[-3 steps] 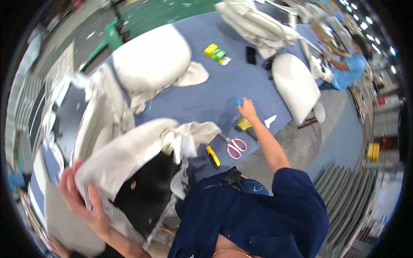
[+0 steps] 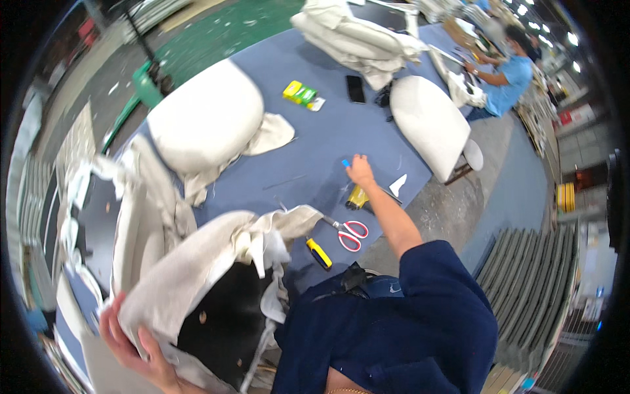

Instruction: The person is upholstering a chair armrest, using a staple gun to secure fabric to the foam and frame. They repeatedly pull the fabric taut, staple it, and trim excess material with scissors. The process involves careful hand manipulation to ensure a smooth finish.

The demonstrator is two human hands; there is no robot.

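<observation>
My left hand (image 2: pixel 141 354) is closed round the edge of a seat panel with a beige fabric cover (image 2: pixel 190 262), fingers on the outer side and thumb on the near side. The panel stands tilted beside me, its black underside (image 2: pixel 226 328) showing between loose cloth edges. Over the table, my right hand (image 2: pixel 359 172) is closed, with a small blue thing (image 2: pixel 346 163) sticking out of its fingers; its kind is not clear. Just below that hand lies a yellow and black tool (image 2: pixel 356 197), partly hidden. Nearer me are red-and-white-handled scissors (image 2: pixel 351 235) and a yellow-handled tool (image 2: pixel 319 253).
White padded panels (image 2: pixel 207 115) (image 2: pixel 430 125) and folded covers (image 2: pixel 354 43) lie on the blue-grey table (image 2: pixel 282 154). A green-yellow packet (image 2: pixel 303 95) and a phone (image 2: pixel 355 88) are farther back. Stacked grey panels (image 2: pixel 525 295) stand right. A person in blue (image 2: pixel 505 79) works beyond.
The whole view has shifted, so the table's contents sit farther left. Both hands keep their hold. The other hand seen at the lower left is out of sight now.
</observation>
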